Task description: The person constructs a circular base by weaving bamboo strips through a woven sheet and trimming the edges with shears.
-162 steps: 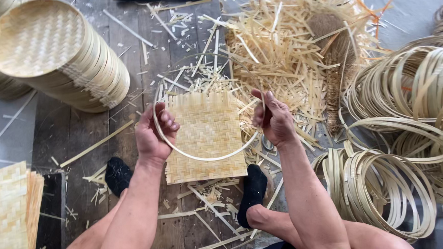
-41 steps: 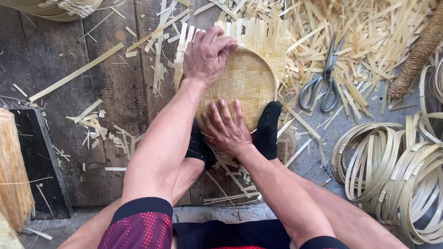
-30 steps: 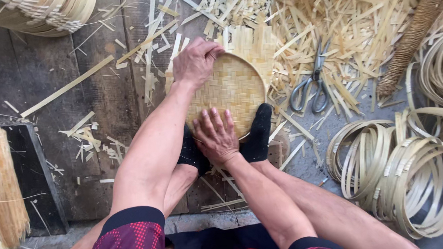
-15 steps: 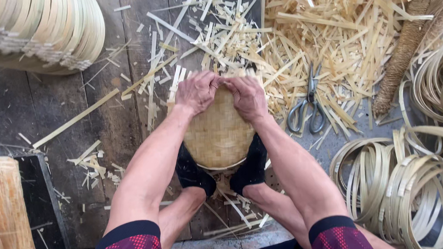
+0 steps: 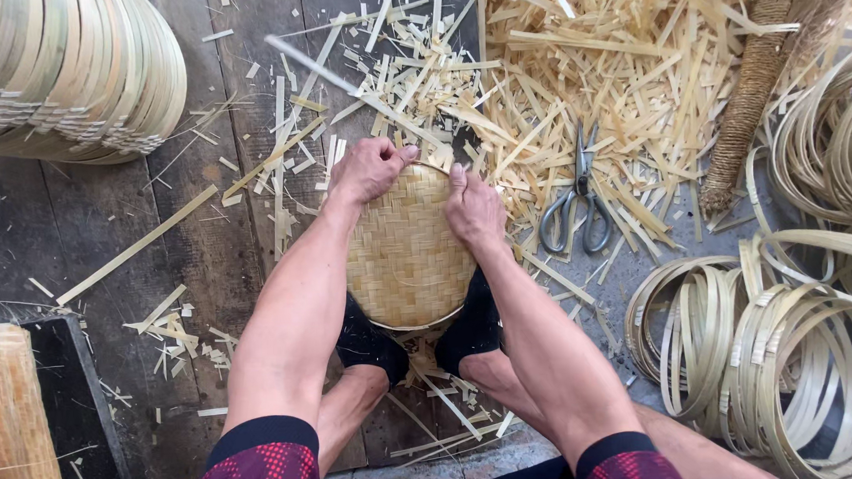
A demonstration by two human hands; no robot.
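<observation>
Between my feet, on the dark plank floor (image 5: pixel 110 244), stands the round woven bamboo tray (image 5: pixel 406 255) — a tight checker weave, pale gold, tilted up with its lower rim braced against my black socks (image 5: pixel 421 335). My left hand (image 5: pixel 370 167) is clenched over the tray's far rim and my right hand (image 5: pixel 473 209) lies flat on the weave with the fingers curled over that same edge. Around it lie stiff, splintery bamboo strips (image 5: pixel 610 78) with steel scissors (image 5: pixel 578 204) among them — coiled bamboo hoops (image 5: pixel 776 349) sit to the right, and a stack of finished trays (image 5: pixel 65 78) at upper left.
</observation>
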